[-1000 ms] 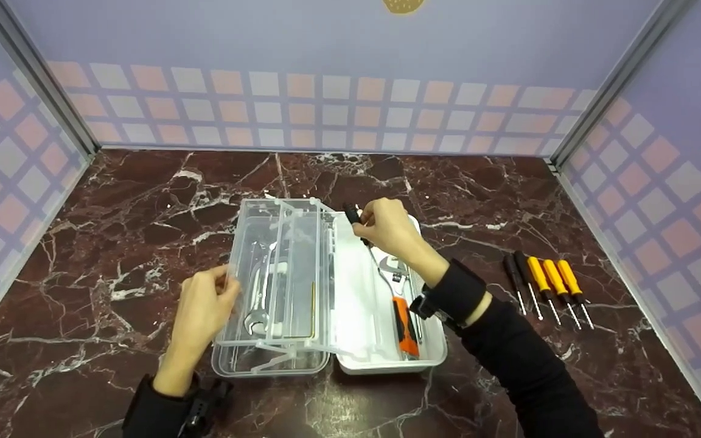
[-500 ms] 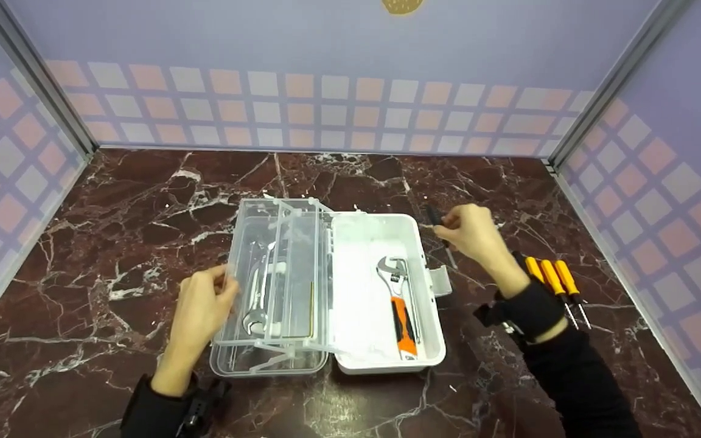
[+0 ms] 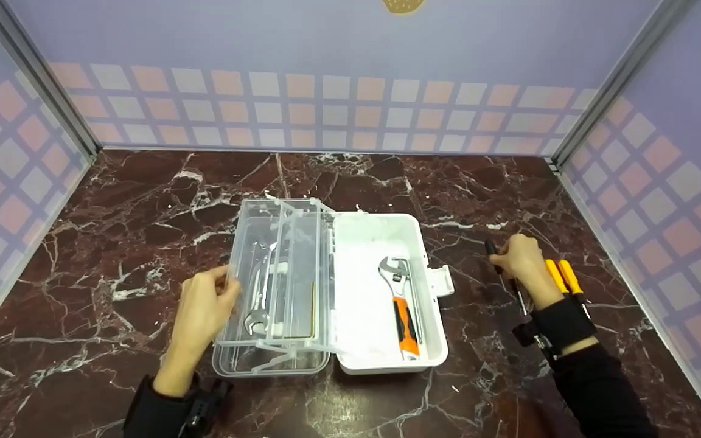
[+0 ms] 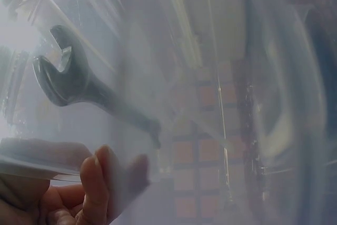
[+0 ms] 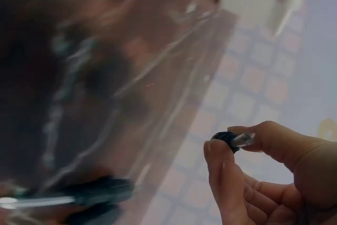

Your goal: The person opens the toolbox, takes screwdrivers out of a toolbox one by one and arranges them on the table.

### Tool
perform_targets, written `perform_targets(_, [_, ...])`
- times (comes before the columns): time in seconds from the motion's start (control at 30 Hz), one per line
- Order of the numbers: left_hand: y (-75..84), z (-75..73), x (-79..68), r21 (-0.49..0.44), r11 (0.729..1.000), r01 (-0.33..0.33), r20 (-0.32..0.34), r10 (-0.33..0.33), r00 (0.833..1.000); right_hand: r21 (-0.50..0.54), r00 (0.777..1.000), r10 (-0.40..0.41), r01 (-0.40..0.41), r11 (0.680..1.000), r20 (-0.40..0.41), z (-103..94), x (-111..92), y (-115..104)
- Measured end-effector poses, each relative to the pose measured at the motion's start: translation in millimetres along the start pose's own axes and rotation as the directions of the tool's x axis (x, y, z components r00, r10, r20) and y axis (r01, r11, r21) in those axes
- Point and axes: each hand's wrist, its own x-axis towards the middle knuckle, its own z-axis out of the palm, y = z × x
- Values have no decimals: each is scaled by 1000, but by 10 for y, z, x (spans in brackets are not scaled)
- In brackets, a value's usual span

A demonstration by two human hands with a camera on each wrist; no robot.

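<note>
In the head view my right hand (image 3: 519,260) pinches a black-handled screwdriver (image 3: 489,247) above the table on the right. Thumb and fingertips meet on the dark handle in the right wrist view, with a short metal piece (image 5: 244,140) projecting. Beneath lie black screwdrivers (image 5: 105,191), partly hidden by the hand in the head view, beside yellow-handled screwdrivers (image 3: 569,277). My left hand (image 3: 203,310) holds the left edge of the toolbox's clear tray section (image 3: 259,226). An open-end wrench (image 4: 76,75) shows through that plastic.
The toolbox's white base (image 3: 356,286) stands open at the middle, holding an orange-handled adjustable wrench (image 3: 405,316) and a slim metal rod tool (image 3: 415,304). Its latch (image 3: 442,281) sticks out rightward. Patterned walls (image 3: 350,109) enclose the marbled table (image 3: 143,213).
My right hand has carried the black-handled screwdriver out of the white base and rightward to the other screwdrivers. The left hand stays at the clear tray's edge.
</note>
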Motion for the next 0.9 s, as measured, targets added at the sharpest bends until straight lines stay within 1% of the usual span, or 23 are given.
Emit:
perform_targets(0.17, [-2, 6, -1, -8, 1000, 9, 8, -8, 1000, -33, 999, 32, -31, 999, 21, 86, 40, 162])
perform_targets(0.33, [-7, 5, -2, -20, 1000, 15, 19, -15, 1000, -18, 998, 50, -49, 999, 47, 186, 48, 247])
perform_targets(0.43, [-13, 6, -3, -20, 1000, 13, 17, -13, 1000, -21, 998, 44, -43, 999, 51, 237, 47, 270])
perform_targets(0.57, [-16, 7, -5, -11, 1000, 12, 10, -12, 1000, -79, 1000, 21, -21, 997, -3, 270, 52, 276])
perform_targets(0.67, [-12, 7, -3, -4, 1000, 11, 3, -11, 1000, -108, 1000, 15, -17, 994, -22, 278, 58, 271])
perform_targets(0.9, [-5, 1, 10, 1, 1000, 16, 10, -16, 1000, -89, 1000, 19, -20, 996, -8, 255, 31, 255])
